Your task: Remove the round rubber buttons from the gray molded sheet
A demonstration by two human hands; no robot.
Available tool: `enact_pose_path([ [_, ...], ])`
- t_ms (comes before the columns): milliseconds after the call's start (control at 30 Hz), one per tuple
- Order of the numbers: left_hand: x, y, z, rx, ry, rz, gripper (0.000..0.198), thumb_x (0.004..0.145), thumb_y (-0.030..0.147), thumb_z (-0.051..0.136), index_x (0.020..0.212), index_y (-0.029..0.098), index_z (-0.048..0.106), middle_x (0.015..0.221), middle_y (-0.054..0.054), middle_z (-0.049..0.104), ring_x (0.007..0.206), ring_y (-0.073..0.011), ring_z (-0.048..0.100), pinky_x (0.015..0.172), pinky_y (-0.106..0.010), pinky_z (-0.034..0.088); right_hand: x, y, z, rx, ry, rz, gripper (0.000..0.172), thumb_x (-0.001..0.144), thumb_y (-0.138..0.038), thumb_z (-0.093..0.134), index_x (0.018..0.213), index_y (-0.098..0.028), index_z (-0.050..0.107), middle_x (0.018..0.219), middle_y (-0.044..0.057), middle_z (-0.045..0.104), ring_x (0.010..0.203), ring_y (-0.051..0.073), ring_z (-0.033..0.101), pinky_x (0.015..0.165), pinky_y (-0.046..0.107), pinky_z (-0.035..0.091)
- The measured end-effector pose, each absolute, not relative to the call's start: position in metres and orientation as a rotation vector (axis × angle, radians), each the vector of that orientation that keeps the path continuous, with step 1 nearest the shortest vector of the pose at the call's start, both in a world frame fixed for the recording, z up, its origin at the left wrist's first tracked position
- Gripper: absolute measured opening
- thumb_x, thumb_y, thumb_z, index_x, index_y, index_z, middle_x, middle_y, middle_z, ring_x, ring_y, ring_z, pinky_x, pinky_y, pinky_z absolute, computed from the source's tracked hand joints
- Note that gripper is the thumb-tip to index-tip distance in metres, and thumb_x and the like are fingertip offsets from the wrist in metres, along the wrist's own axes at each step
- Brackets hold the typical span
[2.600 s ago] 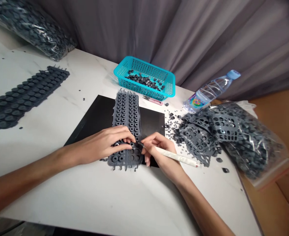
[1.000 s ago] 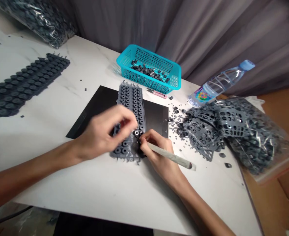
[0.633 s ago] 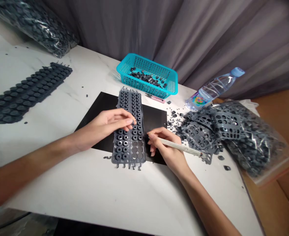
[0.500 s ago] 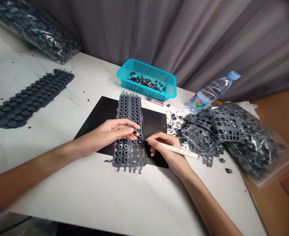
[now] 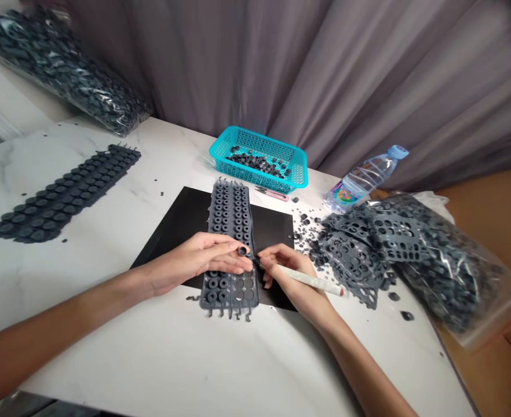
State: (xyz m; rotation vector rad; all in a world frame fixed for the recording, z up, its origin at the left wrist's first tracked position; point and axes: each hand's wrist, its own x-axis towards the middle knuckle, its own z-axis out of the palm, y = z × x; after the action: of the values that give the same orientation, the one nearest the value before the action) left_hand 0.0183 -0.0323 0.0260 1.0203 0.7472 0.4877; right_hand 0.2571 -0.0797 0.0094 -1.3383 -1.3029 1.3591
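My left hand hovers over a dark rubber sheet moulded with rows of ring-shaped cups. Between its thumb and forefinger is a small black rubber ring, its hollow turned up toward me. Beneath it the other fingers stretch out over the sheet. Just right of the sheet, my right hand is closed around a white pen-like stick with a red end. Its fingertips come close to the ring, with something dark at them that is too small to make out. Near the sheet's front right corner are open round holes.
A black mat lies under the sheet. Behind stands a turquoise basket of black pieces, with a pink-handled tool before it. A bottle, rubber scraps and a filled bag are right; another sheet and bag left.
The view has tilted up, so everything sits lower. In my left hand the ring now shows its open side, and the lower fingers reach further right. My right hand still holds the stick.
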Motion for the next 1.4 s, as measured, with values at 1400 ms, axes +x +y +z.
enact_pose_path([
  [1400, 0.046, -0.006, 0.054, 2.518, 0.853, 0.597, 0.024, 0.104, 0.031, 0.05, 0.118, 0.02, 0.065, 0.107, -0.007, 0.068, 0.088, -0.0211, 0.067, 0.082, -0.037, 0.051, 0.259, -0.085, 0.002, -1.224, -1.309, 1.391, 0.016, 0.092, -0.032, 0.064, 0.097, -0.016, 0.062, 0.076, -0.001, 0.065, 0.054, 0.012, 0.062, 0.052, 0.023, 0.055],
])
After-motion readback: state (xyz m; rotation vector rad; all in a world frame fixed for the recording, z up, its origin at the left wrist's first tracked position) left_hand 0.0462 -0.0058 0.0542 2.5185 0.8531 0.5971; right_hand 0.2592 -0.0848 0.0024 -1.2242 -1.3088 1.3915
